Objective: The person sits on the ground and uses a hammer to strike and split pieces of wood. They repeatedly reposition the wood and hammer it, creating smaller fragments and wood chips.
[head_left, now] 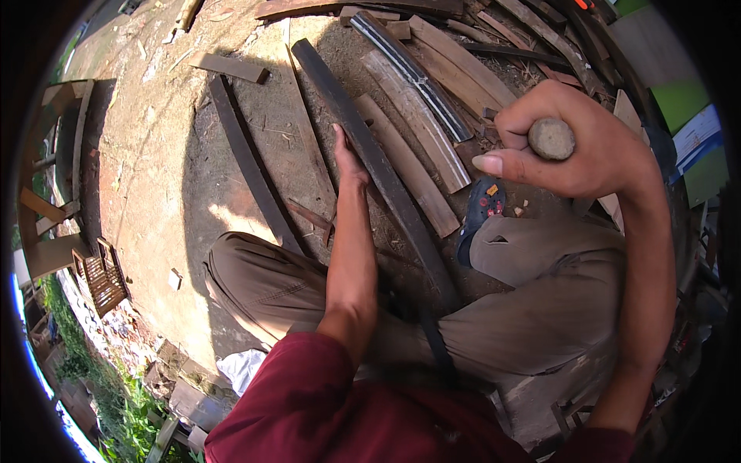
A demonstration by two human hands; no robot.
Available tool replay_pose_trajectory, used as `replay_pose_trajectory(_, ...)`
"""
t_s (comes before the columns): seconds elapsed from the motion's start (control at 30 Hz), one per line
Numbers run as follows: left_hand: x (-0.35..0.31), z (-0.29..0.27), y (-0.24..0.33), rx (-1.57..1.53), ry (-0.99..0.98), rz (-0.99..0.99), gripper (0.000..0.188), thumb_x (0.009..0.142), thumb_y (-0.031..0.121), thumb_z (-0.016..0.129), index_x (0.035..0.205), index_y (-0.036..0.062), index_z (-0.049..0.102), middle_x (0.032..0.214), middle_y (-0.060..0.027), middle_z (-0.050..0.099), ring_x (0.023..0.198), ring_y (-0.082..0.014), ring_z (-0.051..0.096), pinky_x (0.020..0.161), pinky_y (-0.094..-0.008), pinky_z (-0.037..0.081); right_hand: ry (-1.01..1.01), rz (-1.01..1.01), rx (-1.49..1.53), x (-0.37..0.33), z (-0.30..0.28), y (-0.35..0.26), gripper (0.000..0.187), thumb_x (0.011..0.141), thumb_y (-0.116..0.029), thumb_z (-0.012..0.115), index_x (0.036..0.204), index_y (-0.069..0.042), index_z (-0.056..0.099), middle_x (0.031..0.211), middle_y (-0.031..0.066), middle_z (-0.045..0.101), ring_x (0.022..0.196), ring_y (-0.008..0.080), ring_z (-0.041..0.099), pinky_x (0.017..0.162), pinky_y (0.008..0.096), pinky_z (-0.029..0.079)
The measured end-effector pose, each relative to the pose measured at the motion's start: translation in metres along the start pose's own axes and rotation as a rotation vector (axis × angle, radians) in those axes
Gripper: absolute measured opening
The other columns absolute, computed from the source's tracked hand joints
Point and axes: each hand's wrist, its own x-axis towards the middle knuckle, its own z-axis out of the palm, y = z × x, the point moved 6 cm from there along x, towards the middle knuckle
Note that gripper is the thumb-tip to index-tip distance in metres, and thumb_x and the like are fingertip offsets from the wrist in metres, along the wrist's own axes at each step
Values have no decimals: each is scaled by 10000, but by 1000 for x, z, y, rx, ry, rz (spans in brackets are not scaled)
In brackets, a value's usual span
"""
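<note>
A long dark wooden beam (380, 174) slants from the far middle down to between my legs. My left hand (350, 160) grips its left side about midway along. The thumb shows, while the other fingers are hidden beneath the wood. At the right, my right hand (583, 139) is raised above my knee and closed around a round handle (551, 139). Only the handle's blunt grey-brown end faces up, so I cannot tell what tool it belongs to.
Another dark beam (251, 158) lies left of my left arm, beside a short board (229, 67). Several planks (417, 147) spread to the right of the held beam. More timber is heaped at the far right. A small wooden rack (100, 278) stands at the left.
</note>
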Motion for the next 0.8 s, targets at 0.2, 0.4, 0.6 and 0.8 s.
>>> replay_pose_trajectory(0.2, 16, -12, 5, 65, 18, 44, 857, 889, 819, 460, 1142, 23, 656, 774, -99, 649, 666, -222, 626, 598, -350, 519, 199, -2, 46, -23, -1, -3, 408, 897, -182, 790, 633, -50, 508, 552, 4, 455, 520, 112, 439, 513, 295, 365)
replay_pose_trajectory(0.4, 18, -20, 12, 107, 51, 62, 840, 888, 809, 482, 1147, 29, 652, 798, -94, 653, 628, -210, 617, 567, -333, 514, -94, 132, 104, -7, 7, -15, 402, 908, -165, 780, 636, -54, 505, 568, 4, 460, 527, 100, 434, 503, 294, 358)
replay_pose_trajectory(0.6, 8, 9, 55, 184, 166, 242, 782, 929, 717, 549, 1159, -23, 650, 896, -110, 670, 676, -242, 639, 636, -374, 544, -15, 62, 52, -5, 11, -1, 403, 917, -153, 772, 638, -56, 497, 575, -1, 438, 521, 98, 403, 491, 298, 340)
replay_pose_trajectory(0.8, 27, 41, 155, 534, 422, 448, 726, 927, 564, 695, 970, -161, 674, 901, -167, 712, 736, -210, 669, 690, -365, 546, -22, 263, 9, 0, 7, 3, 306, 854, -287, 828, 785, -82, 612, 725, 2, 569, 665, 142, 548, 631, 313, 441)
